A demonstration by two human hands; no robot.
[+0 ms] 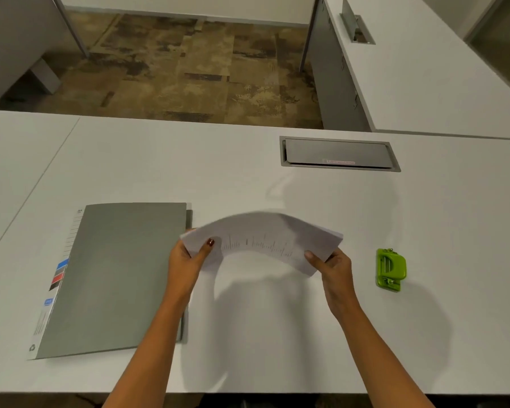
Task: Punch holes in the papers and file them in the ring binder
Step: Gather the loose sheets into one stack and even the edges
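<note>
A thin stack of white papers point(262, 237) hangs above the white desk, bowed upward in the middle and slightly blurred. My left hand point(189, 260) grips its left end and my right hand point(333, 266) grips its right end. A closed grey ring binder point(115, 275) lies flat to the left, with a labelled white strip along its left side; my left forearm crosses its right edge. A small green hole punch point(390, 269) sits on the desk to the right of my right hand, apart from it.
A grey cable hatch point(339, 154) is set into the desk point(248, 172) behind the papers. The desk's far edge drops to patterned carpet. Another white desk point(439, 83) with its own hatch joins at the back right.
</note>
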